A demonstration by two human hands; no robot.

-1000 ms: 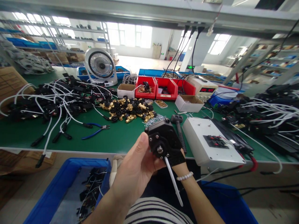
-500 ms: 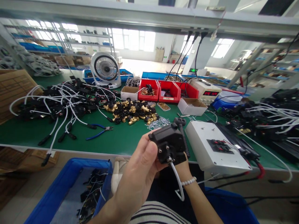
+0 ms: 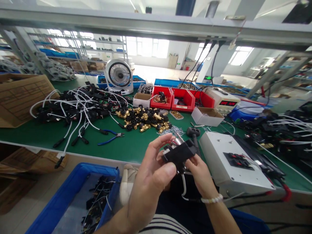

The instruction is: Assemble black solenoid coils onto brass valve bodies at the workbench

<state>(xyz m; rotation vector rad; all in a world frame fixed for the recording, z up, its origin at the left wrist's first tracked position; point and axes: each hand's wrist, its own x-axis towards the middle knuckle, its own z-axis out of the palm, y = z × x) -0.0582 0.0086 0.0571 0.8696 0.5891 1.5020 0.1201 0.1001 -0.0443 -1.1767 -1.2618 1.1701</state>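
Above the bench's front edge, a black plastic housing with a white cable [image 3: 179, 154] is held between both hands. My left hand [image 3: 152, 172] grips its left side, thumb in front and fingers behind. Around its right end close the fingers of my right hand [image 3: 200, 172], partly hidden by the part. A silvery metal piece and thin red wires show at its upper edge. Just behind it, a black-headed hammer [image 3: 193, 132] lies on the green bench [image 3: 131, 146]. Further left are blue-handled cutters [image 3: 110, 137].
Brass fittings [image 3: 143, 126] are heaped mid-bench, with small metal pins [image 3: 172, 130] before them. Black parts with white cables [image 3: 80, 104] crowd the left. A grey test box [image 3: 226, 162] stands right. Red bins [image 3: 162, 100] and a fan [image 3: 119, 76] line the back. A blue crate [image 3: 73, 175] sits below.
The black housing has been turned, so its metal piece and wires now show. My right hand has come into view at its right end. The whole view has shifted slightly.
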